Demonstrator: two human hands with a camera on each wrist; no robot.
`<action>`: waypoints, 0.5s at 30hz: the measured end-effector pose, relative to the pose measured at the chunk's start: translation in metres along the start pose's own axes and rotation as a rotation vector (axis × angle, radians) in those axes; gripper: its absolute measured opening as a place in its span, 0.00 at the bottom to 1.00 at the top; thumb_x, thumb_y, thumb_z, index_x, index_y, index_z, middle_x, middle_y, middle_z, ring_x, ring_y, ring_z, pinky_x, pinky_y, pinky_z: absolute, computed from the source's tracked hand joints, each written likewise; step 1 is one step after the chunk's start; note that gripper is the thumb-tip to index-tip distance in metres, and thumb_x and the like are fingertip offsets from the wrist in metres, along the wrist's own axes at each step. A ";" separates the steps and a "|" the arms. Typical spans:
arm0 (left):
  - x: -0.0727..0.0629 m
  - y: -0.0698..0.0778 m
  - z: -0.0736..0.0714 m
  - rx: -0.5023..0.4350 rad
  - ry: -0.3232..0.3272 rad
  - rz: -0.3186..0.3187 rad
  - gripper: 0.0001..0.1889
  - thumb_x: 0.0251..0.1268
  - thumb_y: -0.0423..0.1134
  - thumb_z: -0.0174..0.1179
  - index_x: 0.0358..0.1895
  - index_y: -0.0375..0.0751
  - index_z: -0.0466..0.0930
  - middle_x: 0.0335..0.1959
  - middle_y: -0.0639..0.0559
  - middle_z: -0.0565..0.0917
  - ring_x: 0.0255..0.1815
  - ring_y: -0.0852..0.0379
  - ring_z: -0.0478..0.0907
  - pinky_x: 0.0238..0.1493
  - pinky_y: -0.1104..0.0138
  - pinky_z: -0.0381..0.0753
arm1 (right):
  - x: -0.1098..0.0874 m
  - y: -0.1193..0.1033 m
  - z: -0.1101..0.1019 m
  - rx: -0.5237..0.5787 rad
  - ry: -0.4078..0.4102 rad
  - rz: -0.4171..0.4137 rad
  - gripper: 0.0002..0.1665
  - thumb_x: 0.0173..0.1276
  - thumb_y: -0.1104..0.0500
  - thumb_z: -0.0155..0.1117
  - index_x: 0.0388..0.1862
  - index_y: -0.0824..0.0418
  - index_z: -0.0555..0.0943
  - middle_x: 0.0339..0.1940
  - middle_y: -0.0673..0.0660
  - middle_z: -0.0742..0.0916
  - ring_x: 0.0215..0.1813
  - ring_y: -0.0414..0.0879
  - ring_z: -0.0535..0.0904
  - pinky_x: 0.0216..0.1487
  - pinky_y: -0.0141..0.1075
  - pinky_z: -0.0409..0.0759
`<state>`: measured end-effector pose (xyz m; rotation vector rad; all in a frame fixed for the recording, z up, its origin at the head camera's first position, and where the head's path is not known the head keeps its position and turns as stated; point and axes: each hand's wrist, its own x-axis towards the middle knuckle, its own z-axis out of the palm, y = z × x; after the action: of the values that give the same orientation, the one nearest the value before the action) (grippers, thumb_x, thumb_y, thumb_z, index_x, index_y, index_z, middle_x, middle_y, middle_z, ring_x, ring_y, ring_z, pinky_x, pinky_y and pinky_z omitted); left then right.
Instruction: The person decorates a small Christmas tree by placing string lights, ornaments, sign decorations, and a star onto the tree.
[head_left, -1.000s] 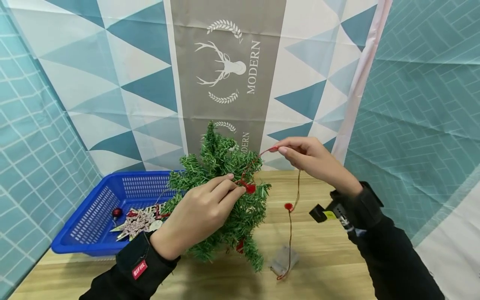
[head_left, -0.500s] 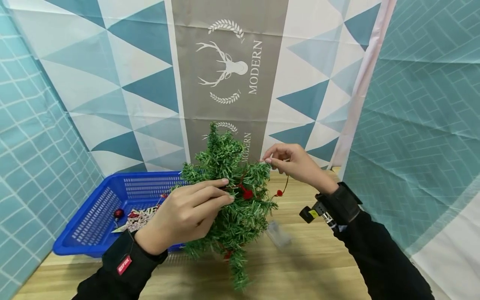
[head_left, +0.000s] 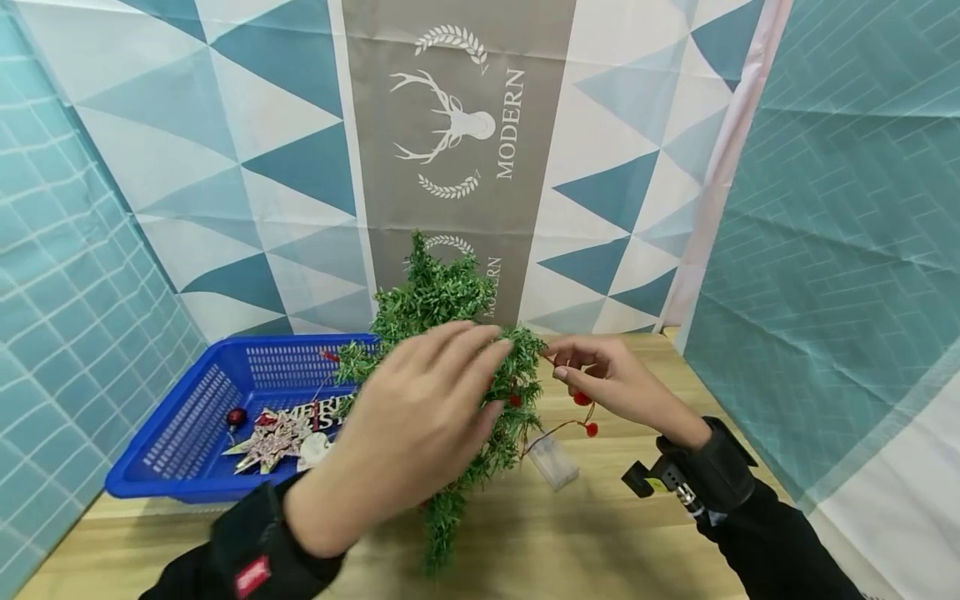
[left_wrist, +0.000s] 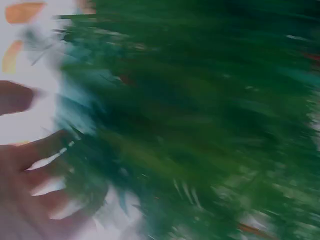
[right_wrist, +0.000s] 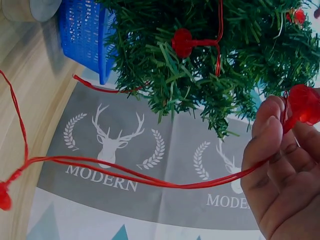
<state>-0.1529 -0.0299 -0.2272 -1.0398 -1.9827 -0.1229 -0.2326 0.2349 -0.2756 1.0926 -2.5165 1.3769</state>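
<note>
In the head view, a red string light (head_left: 592,429) is pinched between the thumb and fingers of the right hand (head_left: 622,387), just beside the outer branches of an artificial Christmas tree (head_left: 438,292). It is presumably gripped there so that the slack can be controlled; two bulbs (head_left: 582,398) are left hanging just below these fingers. The left hand (head_left: 412,417) is held in front of the tree, its fingers loosely extended and nothing seen to be grasped; the branches are perhaps being steadied by it. Much of the tree is hidden behind that blurred hand. A clear plastic case (head_left: 553,462) is set on the table (head_left: 645,533) below the right fingers; its contents cannot be made out. To the left of the left fingers, a blue basket (head_left: 165,486) is placed, presumably for easy reach, with a red bauble (head_left: 236,415), a glittered star (head_left: 273,442) and a partly covered lettered sign (head_left: 311,408) in it.

In the left wrist view, the fingers are spread at the edge of the tree; contact seems likely but cannot be confirmed through the blur.

In the right wrist view, the wire (right_wrist: 175,186) is trapped under the thumb, probably so that the bulb beside the fingertips is not squeezed. The slack loop is cut off at the frame's edge, as is an unidentifiable grey cylinder (right_wrist: 32,6) beyond the fingers.
</note>
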 end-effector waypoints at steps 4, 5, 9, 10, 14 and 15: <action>0.030 0.026 0.012 0.304 -0.274 -0.065 0.27 0.58 0.41 0.64 0.61 0.37 0.73 0.59 0.43 0.76 0.55 0.43 0.75 0.45 0.59 0.78 | -0.001 -0.003 -0.001 -0.011 -0.013 -0.030 0.16 0.71 0.68 0.56 0.56 0.67 0.77 0.38 0.56 0.83 0.28 0.46 0.75 0.27 0.36 0.76; 0.034 0.031 0.016 0.368 -0.314 -0.072 0.26 0.59 0.41 0.64 0.61 0.38 0.73 0.58 0.44 0.76 0.53 0.44 0.75 0.43 0.60 0.78 | -0.002 -0.003 -0.002 -0.012 -0.017 -0.037 0.16 0.71 0.68 0.56 0.56 0.66 0.77 0.36 0.56 0.82 0.27 0.46 0.75 0.26 0.36 0.76; 0.040 0.039 0.025 0.502 -0.370 -0.074 0.24 0.63 0.48 0.61 0.60 0.42 0.74 0.48 0.51 0.78 0.41 0.52 0.75 0.34 0.66 0.74 | -0.004 -0.003 -0.002 0.015 -0.038 -0.062 0.16 0.70 0.69 0.56 0.56 0.66 0.77 0.35 0.57 0.83 0.29 0.46 0.77 0.28 0.35 0.77; 0.040 0.039 0.025 0.503 -0.354 -0.069 0.23 0.64 0.48 0.60 0.60 0.43 0.75 0.45 0.53 0.77 0.37 0.53 0.73 0.32 0.67 0.72 | -0.005 -0.003 -0.002 0.027 -0.046 -0.069 0.17 0.70 0.70 0.56 0.56 0.66 0.77 0.35 0.57 0.83 0.29 0.46 0.77 0.28 0.35 0.77; 0.033 0.032 0.024 0.477 -0.351 -0.061 0.21 0.63 0.43 0.62 0.59 0.46 0.77 0.39 0.54 0.73 0.35 0.55 0.68 0.26 0.70 0.68 | -0.008 -0.006 0.001 0.055 -0.087 -0.106 0.19 0.70 0.72 0.54 0.59 0.67 0.76 0.34 0.55 0.83 0.29 0.46 0.77 0.26 0.35 0.76; 0.031 0.029 0.024 0.458 -0.342 -0.057 0.17 0.64 0.41 0.62 0.56 0.46 0.79 0.38 0.54 0.73 0.35 0.54 0.68 0.25 0.70 0.68 | -0.008 -0.007 0.003 0.060 -0.099 -0.113 0.19 0.70 0.72 0.53 0.59 0.67 0.75 0.33 0.54 0.83 0.28 0.46 0.77 0.25 0.36 0.75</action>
<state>-0.1563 0.0184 -0.2273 -0.7371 -2.2007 0.4881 -0.2215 0.2353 -0.2756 1.3233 -2.4500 1.4107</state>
